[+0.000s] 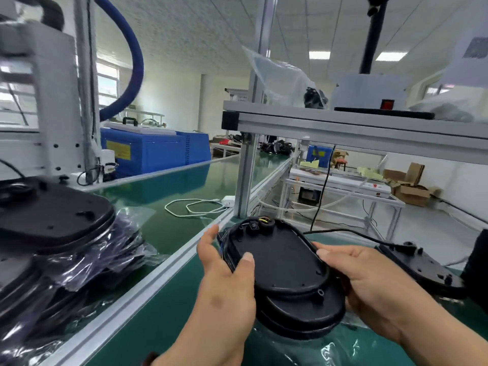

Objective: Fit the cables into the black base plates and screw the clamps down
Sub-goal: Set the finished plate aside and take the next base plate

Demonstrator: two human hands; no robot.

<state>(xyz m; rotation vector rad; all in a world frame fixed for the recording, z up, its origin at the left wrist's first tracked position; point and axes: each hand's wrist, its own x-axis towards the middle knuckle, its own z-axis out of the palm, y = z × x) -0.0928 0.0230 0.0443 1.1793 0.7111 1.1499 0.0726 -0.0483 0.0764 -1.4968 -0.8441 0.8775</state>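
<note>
We work over the green tabletop [158,326]. A second black plate [298,313] lies on it, and we hold the black base plate [280,260] directly above that plate, between both hands.

The left hand [227,286] grips the left rim, thumb on the top face and fingers [211,233] reaching along the far edge. The right hand [369,281] grips the right rim, thumb on the edge and fingers curled underneath.

The long axis of the base plate runs away from us, with the far end leaning slightly left. The clamp [254,225] sits at that far end, pointing away from us.

The cable [343,232] follows the right rim and leaves to the right, past the right thumb.

We judge the left hand to be the nearer one to the clamp, so the right hand should steady the plate.
</note>
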